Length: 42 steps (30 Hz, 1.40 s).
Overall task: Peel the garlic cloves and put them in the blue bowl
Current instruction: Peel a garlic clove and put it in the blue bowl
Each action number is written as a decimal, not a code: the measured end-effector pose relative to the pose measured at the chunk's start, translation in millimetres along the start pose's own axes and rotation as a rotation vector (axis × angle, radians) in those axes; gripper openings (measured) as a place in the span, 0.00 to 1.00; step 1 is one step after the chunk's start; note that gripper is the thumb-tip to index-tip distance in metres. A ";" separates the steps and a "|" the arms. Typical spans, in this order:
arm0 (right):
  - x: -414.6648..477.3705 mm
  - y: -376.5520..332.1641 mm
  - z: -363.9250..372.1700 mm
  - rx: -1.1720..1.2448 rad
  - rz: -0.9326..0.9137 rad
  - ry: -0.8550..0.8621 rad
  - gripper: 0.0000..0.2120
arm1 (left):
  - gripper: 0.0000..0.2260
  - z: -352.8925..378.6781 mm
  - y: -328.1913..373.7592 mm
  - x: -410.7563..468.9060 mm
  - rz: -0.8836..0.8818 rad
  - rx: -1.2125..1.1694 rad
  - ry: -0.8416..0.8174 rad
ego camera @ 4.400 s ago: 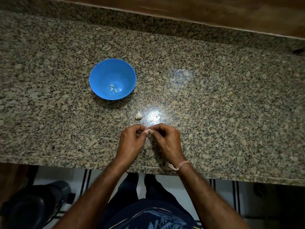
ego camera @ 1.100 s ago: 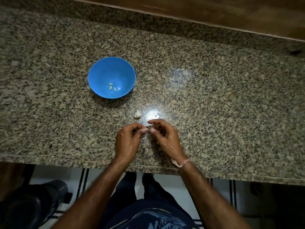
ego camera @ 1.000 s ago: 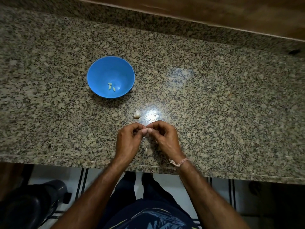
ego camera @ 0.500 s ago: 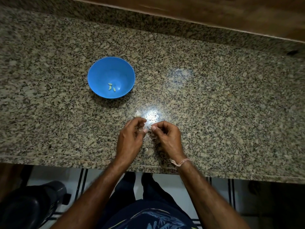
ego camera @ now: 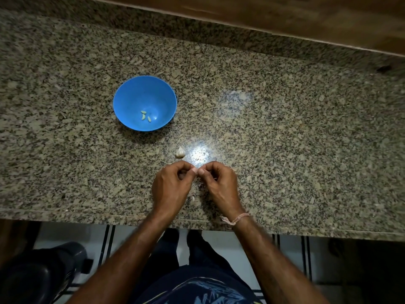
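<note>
From my feed I see a speckled granite countertop (ego camera: 295,132) filling most of the view, running left to right. Along its far edge sits a brown wooden surface (ego camera: 285,14), with a small dark mark (ego camera: 383,68) at the far right just below it. A bright glare (ego camera: 198,154) shines on the stone near the middle, and a fainter patch of glare (ego camera: 236,98) lies farther back. Below the near edge I see white floor tiles (ego camera: 217,244) with dark stripes (ego camera: 109,242). A black rounded object (ego camera: 43,273) sits at the near left; I cannot tell what it is
</note>
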State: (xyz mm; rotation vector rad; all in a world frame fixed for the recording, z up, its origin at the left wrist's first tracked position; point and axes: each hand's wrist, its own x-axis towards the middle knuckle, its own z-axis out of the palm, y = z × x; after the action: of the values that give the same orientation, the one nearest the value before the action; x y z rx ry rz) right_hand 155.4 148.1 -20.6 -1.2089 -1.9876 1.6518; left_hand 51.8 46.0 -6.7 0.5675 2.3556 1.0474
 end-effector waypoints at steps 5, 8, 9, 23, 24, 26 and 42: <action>2.1 1.7 -4.6 -0.014 0.044 0.022 0.05 | 0.10 2.0 3.4 3.0 -0.027 0.065 0.078; 4.0 5.0 -8.2 0.021 0.091 0.016 0.05 | 0.08 4.5 -3.6 4.8 0.022 0.101 0.077; 4.0 5.8 -8.9 0.039 0.109 0.013 0.05 | 0.04 5.4 -7.1 5.3 0.066 0.096 0.072; 1.5 7.0 -7.6 -0.032 0.031 -0.004 0.10 | 0.04 -14.6 -25.6 7.3 0.052 0.002 0.175; -1.5 9.6 -9.4 -0.126 -0.017 -0.011 0.14 | 0.06 -20.5 -34.0 12.0 0.016 -0.002 0.196; -11.0 13.4 -12.1 -0.285 -0.083 -0.069 0.21 | 0.10 -30.7 -47.7 15.9 0.011 0.057 0.225; 2.6 9.3 1.5 -0.397 -0.191 -0.082 0.24 | 0.27 9.5 -40.4 -4.2 0.320 0.205 -0.113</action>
State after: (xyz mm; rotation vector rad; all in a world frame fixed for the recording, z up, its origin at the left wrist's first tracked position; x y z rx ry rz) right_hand 156.7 148.9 -30.2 -1.0401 -2.4787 1.2718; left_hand 53.9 24.1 -42.1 1.0801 2.3348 0.8804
